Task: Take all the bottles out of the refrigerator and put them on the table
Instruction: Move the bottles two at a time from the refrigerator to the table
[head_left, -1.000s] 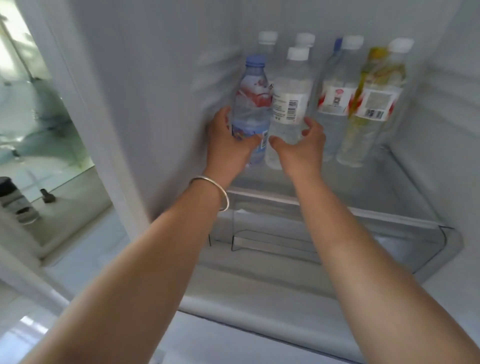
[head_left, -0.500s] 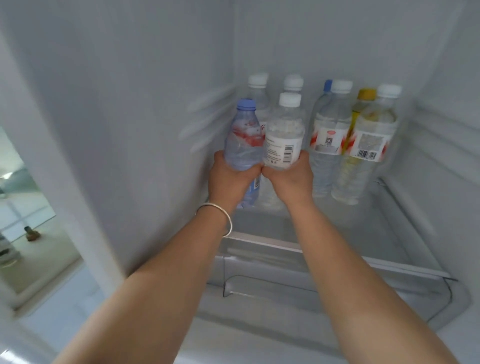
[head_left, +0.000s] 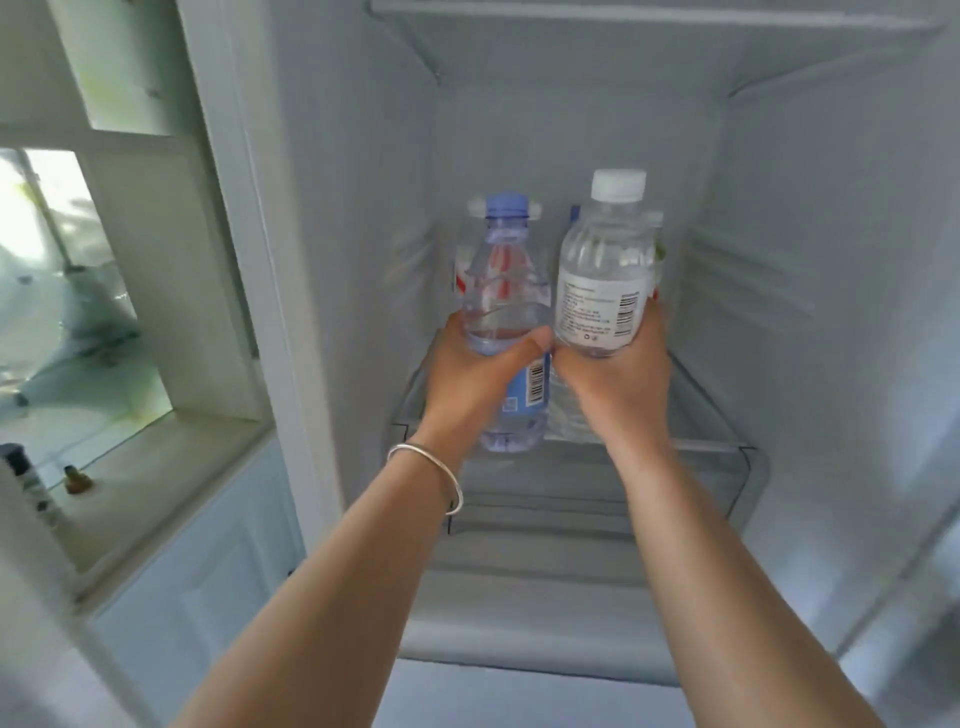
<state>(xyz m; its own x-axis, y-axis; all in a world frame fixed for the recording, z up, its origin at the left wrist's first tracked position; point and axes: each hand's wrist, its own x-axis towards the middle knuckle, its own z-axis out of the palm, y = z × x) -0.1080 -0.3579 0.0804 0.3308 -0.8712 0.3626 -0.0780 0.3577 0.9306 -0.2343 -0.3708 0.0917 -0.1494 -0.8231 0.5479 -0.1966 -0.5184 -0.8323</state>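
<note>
The white refrigerator interior (head_left: 545, 130) fills the view, its smooth plastic walls ribbed with shelf rails, a clear glass shelf (head_left: 706, 410) across the middle and a translucent drawer below. To the left, a pale window sill (head_left: 156, 457) carries a small brown object (head_left: 78, 479) and a dark cylindrical container (head_left: 26, 486). The left hand (head_left: 467, 379), with a thin silver bangle (head_left: 431, 475) at the wrist, has its fingers wrapped around a clear plastic bottle with a blue cap (head_left: 506, 312), upright and raised over the shelf. The right hand (head_left: 618, 384) has its fingers closed around a clear ribbed bottle with a white cap and white label (head_left: 605, 270). The two bottles are just beside each other. More bottles stand behind, mostly hidden.
</note>
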